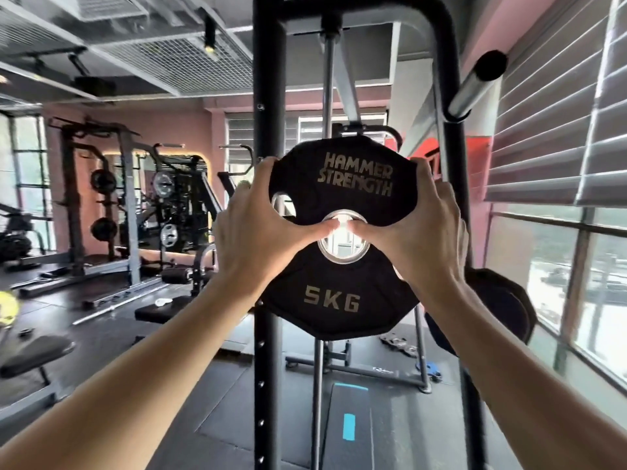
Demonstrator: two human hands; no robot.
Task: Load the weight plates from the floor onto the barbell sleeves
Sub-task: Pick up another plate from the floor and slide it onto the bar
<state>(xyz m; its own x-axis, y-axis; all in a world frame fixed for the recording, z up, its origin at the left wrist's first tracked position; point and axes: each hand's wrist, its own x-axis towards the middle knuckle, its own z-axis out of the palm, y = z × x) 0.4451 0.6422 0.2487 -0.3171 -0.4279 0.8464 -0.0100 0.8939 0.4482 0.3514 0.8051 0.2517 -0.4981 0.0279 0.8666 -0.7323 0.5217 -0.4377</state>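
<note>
Both hands, left [261,228] and right [420,232], clamp black rubber 5 kg plate [342,293] upright, thumbs at steel-ringed bore [343,254], likely sighting chrome sleeve [475,86].

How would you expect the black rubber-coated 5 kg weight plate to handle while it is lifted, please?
The black rubber-coated 5 kg plate is probably rigid and moderately heavy, given its marking. Its matte coating and grip cut-outs likely resist slipping; left hand and right hand both hold it.

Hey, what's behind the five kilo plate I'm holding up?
Behind the 5 kg plate, the black rack frame and a steel guide rod run upward. Daylight shows through its centre hole. Another black plate sits lower right. Whatever lies directly behind the plate's body is covered.
</note>
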